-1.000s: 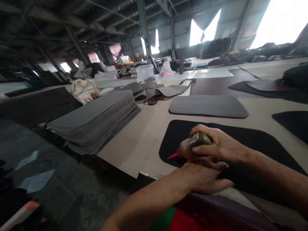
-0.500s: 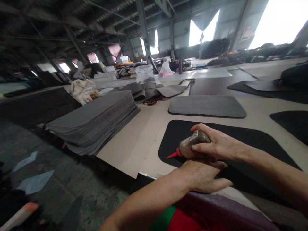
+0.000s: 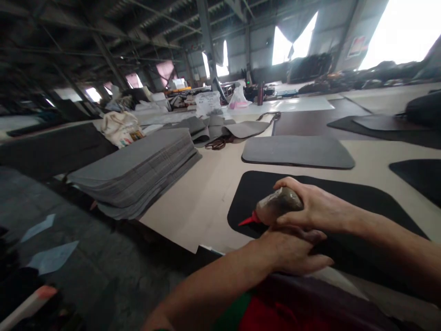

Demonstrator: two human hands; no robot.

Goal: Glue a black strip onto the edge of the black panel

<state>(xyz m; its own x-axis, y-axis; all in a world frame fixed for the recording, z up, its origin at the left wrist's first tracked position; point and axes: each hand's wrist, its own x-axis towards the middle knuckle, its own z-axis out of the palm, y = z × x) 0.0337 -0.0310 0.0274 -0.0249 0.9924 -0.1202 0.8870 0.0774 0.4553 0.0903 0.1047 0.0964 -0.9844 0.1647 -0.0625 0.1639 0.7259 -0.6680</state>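
At the far lower left of the frame lie pale scraps [image 3: 51, 257] on the dark floor [image 3: 113, 276]. Above and to the right of them, in the left middle, a tall stack of grey sheets [image 3: 138, 170] sits at the edge of the pale worktop [image 3: 206, 202], with a cream bag [image 3: 119, 128] behind it. Further back, around the upper middle, loose grey pieces [image 3: 220, 128] are heaped, and a single grey mat [image 3: 296, 151] lies flat just right of centre.

Below that mat, a black mat [image 3: 251, 193] with rounded corners lies flat on the worktop in the lower middle. The left forearm comes up from the bottom centre and slants to the right; the left hand [image 3: 292, 253] lies palm down on the near edge of the black mat, fingers stretched flat and pointing right, gripping nothing. Directly on top of it, the right hand [image 3: 313, 207] reaches in from the right edge, arm slanting leftward, with its fingers curled tightly around a squeeze bottle [image 3: 275, 208]. The bottle lies almost level, its red nozzle [image 3: 247, 219] pointing left and slightly down, hovering just over the left part of the black mat; whether the tip touches the mat cannot be told.

At the far right, another black mat [image 3: 416, 177] is cut by the frame edge.
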